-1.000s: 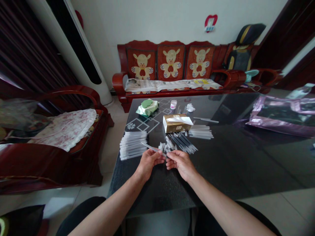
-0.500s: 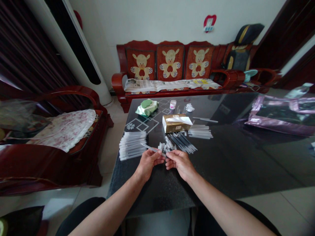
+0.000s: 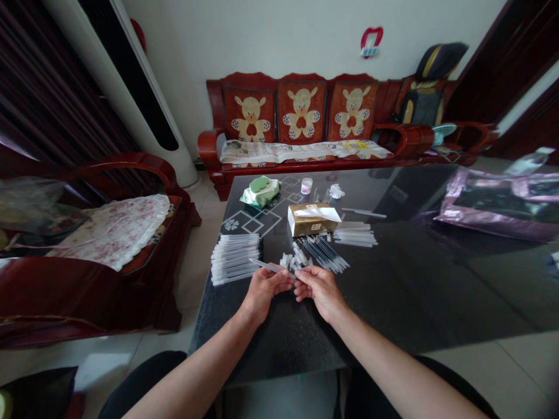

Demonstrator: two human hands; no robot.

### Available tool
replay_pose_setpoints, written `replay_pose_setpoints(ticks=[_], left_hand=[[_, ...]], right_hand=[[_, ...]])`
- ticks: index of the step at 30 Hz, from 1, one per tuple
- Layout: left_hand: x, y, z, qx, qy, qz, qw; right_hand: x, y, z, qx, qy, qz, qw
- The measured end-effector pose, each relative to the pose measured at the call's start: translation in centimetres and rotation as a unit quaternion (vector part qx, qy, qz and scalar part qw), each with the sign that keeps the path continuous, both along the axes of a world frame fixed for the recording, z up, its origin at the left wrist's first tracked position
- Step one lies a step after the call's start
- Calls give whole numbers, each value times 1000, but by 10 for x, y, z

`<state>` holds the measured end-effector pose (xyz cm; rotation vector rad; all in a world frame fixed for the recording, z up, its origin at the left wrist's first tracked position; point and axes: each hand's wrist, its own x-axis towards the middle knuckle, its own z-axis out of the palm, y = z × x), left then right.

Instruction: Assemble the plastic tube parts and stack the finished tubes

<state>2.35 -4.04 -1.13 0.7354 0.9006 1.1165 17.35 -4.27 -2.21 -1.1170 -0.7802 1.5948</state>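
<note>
The head camera looks down on both hands meeting over the near left part of a dark worktop (image 3: 393, 302). Our left hand (image 3: 265, 290) pinches a slim clear tube (image 3: 262, 265) that points away leftward. Our right hand (image 3: 321, 291) closes its fingers on the tube's near end. A tidy stack of tubes (image 3: 236, 258) at the left edge looks finished. Loose dark refills (image 3: 325, 253) and small caps (image 3: 293, 260) remain beyond the hands. Both forearms reach forward, wrists low.

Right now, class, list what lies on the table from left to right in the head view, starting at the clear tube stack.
Tube stack → caps → dark refills → white sticks → pink bag.
</note>
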Motion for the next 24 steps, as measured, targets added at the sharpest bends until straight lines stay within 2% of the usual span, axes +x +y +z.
replay_pose_setpoints(ticks=[9, 14, 19, 24], left_hand=[[-1, 3, -7, 5, -9, 22, 1000], [-2, 4, -5, 19, 4, 27, 999], [-1, 3, -3, 16, 3, 21, 1000], [-2, 3, -5, 23, -3, 14, 1000]], right_hand=[[1, 0, 1, -4, 3, 17, 1000], [3, 0, 2, -1, 12, 35, 999], [2, 0, 2, -4, -19, 44, 999], [1, -1, 0, 23, -69, 62, 995]])
